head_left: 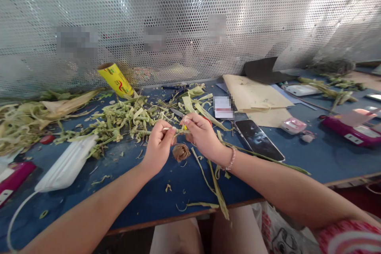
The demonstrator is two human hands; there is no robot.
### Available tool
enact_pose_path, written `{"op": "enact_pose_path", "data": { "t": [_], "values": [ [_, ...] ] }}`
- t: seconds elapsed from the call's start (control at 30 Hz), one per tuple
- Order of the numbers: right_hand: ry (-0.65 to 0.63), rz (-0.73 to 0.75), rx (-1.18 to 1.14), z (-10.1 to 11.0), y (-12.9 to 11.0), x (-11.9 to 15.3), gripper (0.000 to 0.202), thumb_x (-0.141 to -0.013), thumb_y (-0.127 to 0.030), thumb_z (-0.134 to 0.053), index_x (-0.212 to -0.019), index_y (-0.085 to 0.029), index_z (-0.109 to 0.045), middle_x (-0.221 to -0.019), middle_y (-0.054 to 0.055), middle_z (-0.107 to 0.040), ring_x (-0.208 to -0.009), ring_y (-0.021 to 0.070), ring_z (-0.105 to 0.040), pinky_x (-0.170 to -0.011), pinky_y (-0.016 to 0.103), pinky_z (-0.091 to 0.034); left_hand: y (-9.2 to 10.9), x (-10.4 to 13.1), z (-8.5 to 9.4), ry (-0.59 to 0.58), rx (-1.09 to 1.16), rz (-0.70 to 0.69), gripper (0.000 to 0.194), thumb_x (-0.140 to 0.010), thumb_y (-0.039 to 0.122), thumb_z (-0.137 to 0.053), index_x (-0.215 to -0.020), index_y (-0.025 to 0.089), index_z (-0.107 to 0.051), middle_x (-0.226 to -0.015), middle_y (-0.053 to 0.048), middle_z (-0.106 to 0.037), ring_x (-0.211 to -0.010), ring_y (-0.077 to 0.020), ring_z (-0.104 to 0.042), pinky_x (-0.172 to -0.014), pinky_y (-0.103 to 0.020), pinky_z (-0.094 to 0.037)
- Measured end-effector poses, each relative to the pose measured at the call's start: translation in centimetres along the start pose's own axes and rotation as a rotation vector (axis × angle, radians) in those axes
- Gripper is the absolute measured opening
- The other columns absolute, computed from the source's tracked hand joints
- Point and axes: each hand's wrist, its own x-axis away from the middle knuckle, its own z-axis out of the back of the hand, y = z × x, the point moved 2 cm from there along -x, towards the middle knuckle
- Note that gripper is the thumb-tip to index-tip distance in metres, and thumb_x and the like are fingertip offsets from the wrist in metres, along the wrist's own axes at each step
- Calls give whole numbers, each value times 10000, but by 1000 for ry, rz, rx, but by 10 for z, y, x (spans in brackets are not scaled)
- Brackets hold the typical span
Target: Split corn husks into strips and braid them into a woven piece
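My left hand (pixel 159 145) and my right hand (pixel 205 137) are close together above the middle of the table, each closed in a pinch. Between their fingertips runs a thin pale-green plant strip (pixel 180 131), with small white and yellow bits showing on it; fingers cover part of it. Just below them a ball of brown twine (pixel 181 152) lies on the blue tabletop (pixel 149 202). Behind my right hand, a metal blade (pixel 176 112) and a bit of red handle, apparently scissors, are partly hidden. Loose dried leaf strips (pixel 218 190) lie beneath my right forearm.
A heap of pale-green plant pieces (pixel 119 121) spreads to the left, with a yellow tube (pixel 116 80) behind it. A white power strip (pixel 67 162) lies front left. To the right are a phone (pixel 258 139), brown paper (pixel 256 91) and a magenta device (pixel 351 130). A perforated metal panel (pixel 184 4) stands behind.
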Motion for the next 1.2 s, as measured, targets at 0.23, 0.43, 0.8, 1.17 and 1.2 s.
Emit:
{"op": "enact_pose_path", "data": {
  "t": [0.23, 0.43, 0.8, 1.17, 1.2],
  "values": [
    [-101, 2, -104, -5, -5, 4, 284, -703, -441, -612, -691, -180, -500, -437, -108, -327, -318, 10, -254, -350, 188, -242, 3, -1, -5, 77, 252, 124, 211, -790, 276, -544, -663, 189, -400, -445, 91, -332, -408, -43, -301, -432, -196, -255],
    [-133, -38, -186, -8, -7, 6, 287, -680, -429, -641, -680, -175, -507, -371, -129, -261, -305, 13, -229, -348, 182, -220, 6, -3, -9, 111, 375, 190, 229, -756, 226, -573, -635, 182, -384, -431, 94, -304, -400, -37, -274, -420, -177, -250],
    [-29, -117, -202, -6, -10, 4, 283, -655, -411, -650, -664, -168, -505, -478, -111, -383, -321, -10, -262, -378, 181, -250, 18, 9, 9, 31, -452, -428, 93, -729, 240, -576, -680, 191, -513, -602, 1, -545, -533, -97, -483, -546, -242, -378],
    [-165, -13, -125, -4, -10, 1, 277, -680, -418, -629, -661, -173, -503, -399, -129, -236, -328, 7, -201, -388, 188, -227, 6, -2, -4, 110, 253, 58, 235, -779, 282, -527, -663, 203, -339, -448, 103, -265, -385, -46, -270, -416, -187, -256],
    [-172, -11, -117, -3, -9, 2, 278, -685, -420, -625, -668, -171, -503, -397, -130, -232, -328, 8, -200, -390, 187, -226, 5, -4, -3, 100, 257, 66, 238, -776, 283, -530, -660, 201, -339, -448, 104, -265, -387, -46, -270, -419, -187, -258]
  ]
}}
